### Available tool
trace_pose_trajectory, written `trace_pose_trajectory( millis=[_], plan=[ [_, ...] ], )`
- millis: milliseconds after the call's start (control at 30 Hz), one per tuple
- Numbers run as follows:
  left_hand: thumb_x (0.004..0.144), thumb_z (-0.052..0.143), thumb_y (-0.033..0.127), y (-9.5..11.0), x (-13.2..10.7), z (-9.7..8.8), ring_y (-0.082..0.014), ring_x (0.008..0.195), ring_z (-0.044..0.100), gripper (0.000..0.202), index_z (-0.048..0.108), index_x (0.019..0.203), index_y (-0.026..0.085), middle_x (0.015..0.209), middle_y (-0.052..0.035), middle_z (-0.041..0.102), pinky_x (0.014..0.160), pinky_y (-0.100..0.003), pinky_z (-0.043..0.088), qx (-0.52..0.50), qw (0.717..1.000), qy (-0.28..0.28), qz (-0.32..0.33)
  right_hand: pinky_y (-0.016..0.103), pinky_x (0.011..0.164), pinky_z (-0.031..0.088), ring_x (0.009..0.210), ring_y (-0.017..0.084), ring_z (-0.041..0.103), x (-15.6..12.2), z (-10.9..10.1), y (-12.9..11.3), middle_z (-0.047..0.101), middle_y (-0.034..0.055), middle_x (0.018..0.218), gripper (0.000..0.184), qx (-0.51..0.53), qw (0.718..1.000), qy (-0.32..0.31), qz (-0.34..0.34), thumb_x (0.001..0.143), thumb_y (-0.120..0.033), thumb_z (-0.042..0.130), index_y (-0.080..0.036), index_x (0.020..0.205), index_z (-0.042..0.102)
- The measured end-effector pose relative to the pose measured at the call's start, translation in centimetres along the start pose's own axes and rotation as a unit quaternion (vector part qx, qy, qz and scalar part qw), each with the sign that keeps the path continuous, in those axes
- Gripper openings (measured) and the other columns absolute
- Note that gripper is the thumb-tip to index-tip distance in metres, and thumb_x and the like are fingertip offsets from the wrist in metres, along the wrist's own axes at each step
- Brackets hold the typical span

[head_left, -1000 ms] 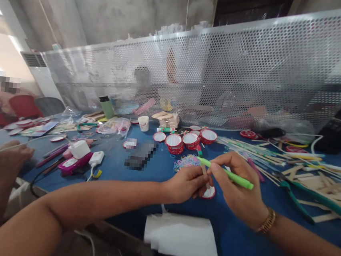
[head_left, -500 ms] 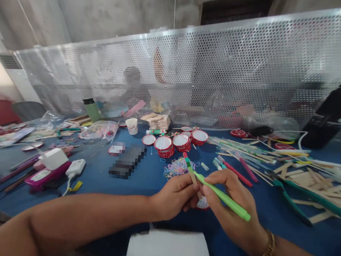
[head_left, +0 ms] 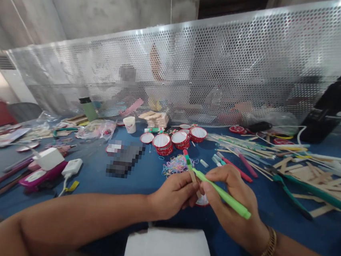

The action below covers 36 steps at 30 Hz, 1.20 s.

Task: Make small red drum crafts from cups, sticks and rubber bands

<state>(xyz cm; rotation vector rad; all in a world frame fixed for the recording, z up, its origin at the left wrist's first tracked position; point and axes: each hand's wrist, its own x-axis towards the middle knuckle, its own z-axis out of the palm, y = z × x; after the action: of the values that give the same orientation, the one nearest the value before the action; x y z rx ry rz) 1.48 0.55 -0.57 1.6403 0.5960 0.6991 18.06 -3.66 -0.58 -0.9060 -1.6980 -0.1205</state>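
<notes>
My left hand point(head_left: 174, 197) pinches a flat wooden craft stick point(head_left: 190, 172), held upright and slightly tilted. Its upper end is coloured in red and green bands. In my right hand point(head_left: 235, 202) is a light green marker pen point(head_left: 227, 198), gripped as for writing, its tip against or very near the stick's side. Beneath the hands, part of a small red-rimmed white drum point(head_left: 202, 200) shows; the rest is hidden. Beyond them lies a pile of coloured rubber bands point(head_left: 175, 164), with several red toy drums point(head_left: 162, 143) behind it.
A white roll point(head_left: 169, 250) sits at the front edge. Green-handled pliers point(head_left: 293, 194) and loose craft sticks point(head_left: 319, 178) lie right, near red markers point(head_left: 238, 171). A blurred phone point(head_left: 126, 160), white charger point(head_left: 48, 158) and paper cup point(head_left: 129, 124) stand left. A perforated metal screen point(head_left: 170, 71) closes off the back.
The view has shifted slightly, so the table things sit a little further left. Both hands keep their hold on stick and marker, nearly in the same place.
</notes>
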Motion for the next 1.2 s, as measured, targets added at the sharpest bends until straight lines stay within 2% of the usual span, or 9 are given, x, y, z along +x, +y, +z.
trace_pose_trajectory(
  millis=[300,433,633,800,1200],
  plan=[
    [0.092,0.048,0.051,0.19,0.07,0.12,-0.0049,0.043,0.039,0.038,0.048,0.076,0.017,0.057,0.0037,0.048,0.04,-0.019,0.028,0.032,0.999,0.007,-0.003,0.038,0.074,0.045,0.075,0.018,0.056,0.07,-0.01,0.01,0.061,0.0001,0.078,0.005,-0.019,1.0,-0.012,-0.005,0.087,-0.021,0.058,-0.023,0.088,0.053],
    [0.092,0.048,0.05,0.24,0.17,0.21,-0.005,0.042,0.038,0.036,0.048,0.077,0.017,0.055,0.005,0.047,0.04,-0.018,0.028,0.015,1.0,0.021,0.005,0.036,0.074,0.045,0.078,0.018,0.056,0.01,0.02,0.28,0.061,0.0004,0.08,0.004,-0.032,0.999,0.002,0.021,0.088,-0.023,0.058,-0.023,0.087,0.054],
    [0.091,0.05,0.052,0.13,0.2,0.23,-0.0043,0.043,0.039,0.039,0.047,0.075,0.017,0.058,0.004,0.049,0.04,-0.018,0.028,0.007,1.0,0.017,-0.004,0.037,0.076,0.043,0.075,0.016,0.056,0.08,0.0,0.07,0.061,-0.0012,0.079,0.005,-0.016,1.0,-0.01,-0.011,0.088,-0.021,0.057,-0.022,0.088,0.052],
    [0.092,0.049,0.05,0.02,0.22,0.16,-0.0045,0.042,0.038,0.036,0.047,0.076,0.017,0.056,0.0048,0.048,0.039,-0.018,0.027,0.007,1.0,0.022,0.004,0.037,0.076,0.042,0.076,0.016,0.056,0.0,-0.12,0.25,0.061,-0.0013,0.08,0.004,-0.026,1.0,-0.002,0.011,0.088,-0.022,0.058,-0.023,0.088,0.054],
    [0.091,0.05,0.051,-0.17,0.33,0.2,-0.0043,0.042,0.038,0.037,0.047,0.076,0.017,0.058,0.0046,0.048,0.04,-0.018,0.027,0.002,1.0,0.019,0.006,0.038,0.077,0.042,0.074,0.016,0.056,0.15,-0.06,0.18,0.061,-0.0015,0.079,0.004,-0.02,1.0,-0.006,0.002,0.088,-0.022,0.058,-0.022,0.088,0.054]
  ],
)
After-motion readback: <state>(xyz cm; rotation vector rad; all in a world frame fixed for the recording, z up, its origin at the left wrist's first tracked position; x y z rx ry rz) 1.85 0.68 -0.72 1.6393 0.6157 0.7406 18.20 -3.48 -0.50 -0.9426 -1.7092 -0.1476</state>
